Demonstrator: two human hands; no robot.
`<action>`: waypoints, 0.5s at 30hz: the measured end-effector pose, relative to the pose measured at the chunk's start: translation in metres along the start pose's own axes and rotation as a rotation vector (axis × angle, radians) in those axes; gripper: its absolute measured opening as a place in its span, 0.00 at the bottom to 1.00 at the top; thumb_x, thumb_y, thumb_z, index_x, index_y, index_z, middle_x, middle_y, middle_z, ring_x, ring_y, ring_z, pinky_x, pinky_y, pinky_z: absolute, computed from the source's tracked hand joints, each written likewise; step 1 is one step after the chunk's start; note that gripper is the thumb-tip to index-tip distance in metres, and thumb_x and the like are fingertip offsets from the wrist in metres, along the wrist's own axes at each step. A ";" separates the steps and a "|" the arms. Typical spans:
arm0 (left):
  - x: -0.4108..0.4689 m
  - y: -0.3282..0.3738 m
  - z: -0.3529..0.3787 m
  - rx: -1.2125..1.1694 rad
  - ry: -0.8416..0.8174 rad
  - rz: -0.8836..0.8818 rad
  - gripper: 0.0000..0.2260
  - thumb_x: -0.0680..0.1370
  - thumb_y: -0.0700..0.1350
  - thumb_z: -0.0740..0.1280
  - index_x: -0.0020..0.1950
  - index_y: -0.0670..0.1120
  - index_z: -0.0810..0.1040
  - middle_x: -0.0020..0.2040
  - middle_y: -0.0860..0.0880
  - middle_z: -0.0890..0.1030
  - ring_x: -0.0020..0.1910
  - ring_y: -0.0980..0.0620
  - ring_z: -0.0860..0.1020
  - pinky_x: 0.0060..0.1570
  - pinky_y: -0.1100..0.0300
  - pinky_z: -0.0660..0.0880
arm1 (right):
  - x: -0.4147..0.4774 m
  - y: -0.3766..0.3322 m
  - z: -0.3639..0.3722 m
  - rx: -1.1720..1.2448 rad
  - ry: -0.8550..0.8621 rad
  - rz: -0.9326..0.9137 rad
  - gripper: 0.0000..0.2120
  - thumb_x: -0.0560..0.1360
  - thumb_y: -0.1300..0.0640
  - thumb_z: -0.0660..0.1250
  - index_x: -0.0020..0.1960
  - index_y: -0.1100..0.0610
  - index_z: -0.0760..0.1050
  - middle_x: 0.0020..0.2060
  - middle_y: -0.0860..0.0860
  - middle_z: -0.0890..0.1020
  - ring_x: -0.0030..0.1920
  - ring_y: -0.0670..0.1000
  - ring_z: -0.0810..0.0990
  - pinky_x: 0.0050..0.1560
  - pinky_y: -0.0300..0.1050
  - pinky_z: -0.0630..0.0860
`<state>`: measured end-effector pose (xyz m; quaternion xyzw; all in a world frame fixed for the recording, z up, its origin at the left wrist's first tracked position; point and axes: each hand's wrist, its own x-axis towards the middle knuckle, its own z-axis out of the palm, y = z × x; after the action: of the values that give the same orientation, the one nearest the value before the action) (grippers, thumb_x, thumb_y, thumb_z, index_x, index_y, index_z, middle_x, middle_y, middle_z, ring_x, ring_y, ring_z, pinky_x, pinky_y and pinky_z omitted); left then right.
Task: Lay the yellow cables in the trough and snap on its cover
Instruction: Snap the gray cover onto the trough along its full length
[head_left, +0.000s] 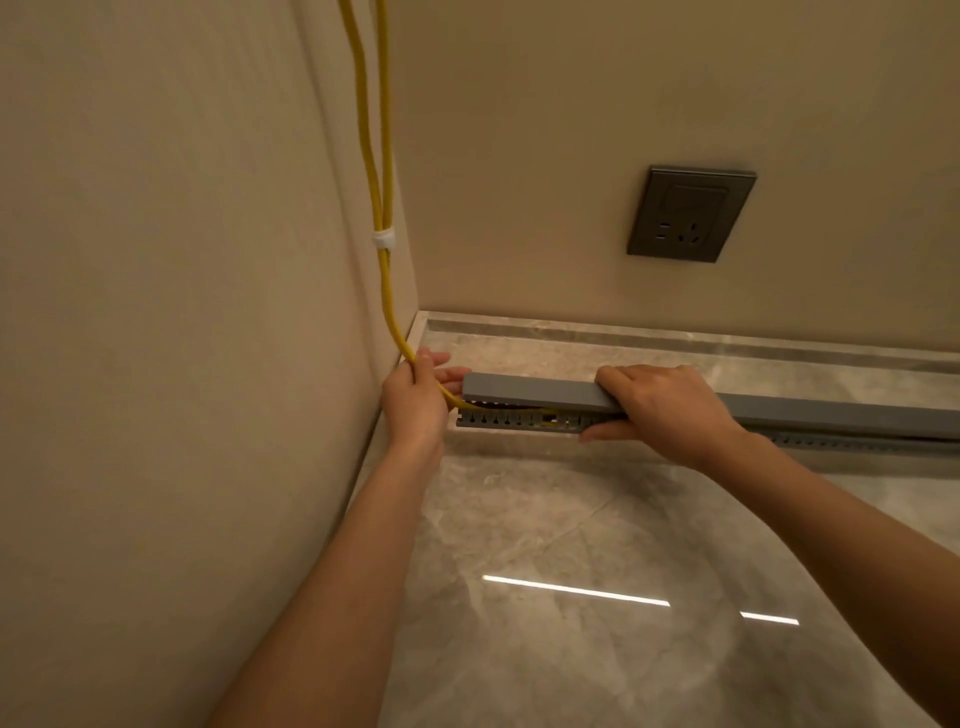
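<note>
Two yellow cables (383, 291) hang down the wall corner, bound by a white tie (383, 240), and bend into the left end of a grey slotted trough (511, 419) lying on the floor. My left hand (415, 400) grips the cables right at that end. A plain grey cover (530, 388) sits on top of the trough, its left end raised a little so a gap shows. My right hand (670, 408) wraps over the cover and trough, fingers on top and thumb along the front side.
The trough runs rightward along a marble floor (571, 545) near the back wall's stone skirting (675, 335). A dark wall socket (691, 213) sits above on the back wall. The left wall stands close beside my left arm.
</note>
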<state>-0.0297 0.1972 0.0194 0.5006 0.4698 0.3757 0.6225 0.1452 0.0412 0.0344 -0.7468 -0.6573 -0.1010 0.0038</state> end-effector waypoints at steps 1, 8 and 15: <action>-0.002 -0.003 -0.002 0.060 -0.015 -0.008 0.13 0.82 0.48 0.54 0.47 0.45 0.76 0.39 0.49 0.82 0.32 0.59 0.81 0.33 0.63 0.76 | 0.000 0.000 0.001 -0.002 -0.002 0.000 0.24 0.69 0.32 0.58 0.48 0.53 0.69 0.39 0.49 0.79 0.37 0.52 0.76 0.30 0.42 0.62; -0.016 -0.013 -0.005 0.024 -0.138 -0.219 0.08 0.80 0.44 0.61 0.50 0.40 0.77 0.52 0.41 0.81 0.50 0.47 0.80 0.40 0.57 0.82 | 0.000 -0.002 0.005 0.027 -0.025 0.014 0.24 0.69 0.32 0.58 0.48 0.53 0.68 0.41 0.50 0.79 0.38 0.52 0.76 0.31 0.43 0.64; -0.018 -0.003 -0.008 -0.363 -0.151 -0.417 0.08 0.78 0.44 0.64 0.44 0.40 0.76 0.44 0.41 0.82 0.43 0.48 0.82 0.38 0.59 0.82 | 0.003 0.004 -0.002 0.041 0.021 -0.029 0.28 0.69 0.31 0.49 0.47 0.54 0.72 0.39 0.50 0.80 0.36 0.52 0.77 0.30 0.43 0.64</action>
<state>-0.0424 0.1816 0.0203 0.2998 0.4401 0.2793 0.7990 0.1491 0.0436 0.0379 -0.7358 -0.6700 -0.0955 0.0247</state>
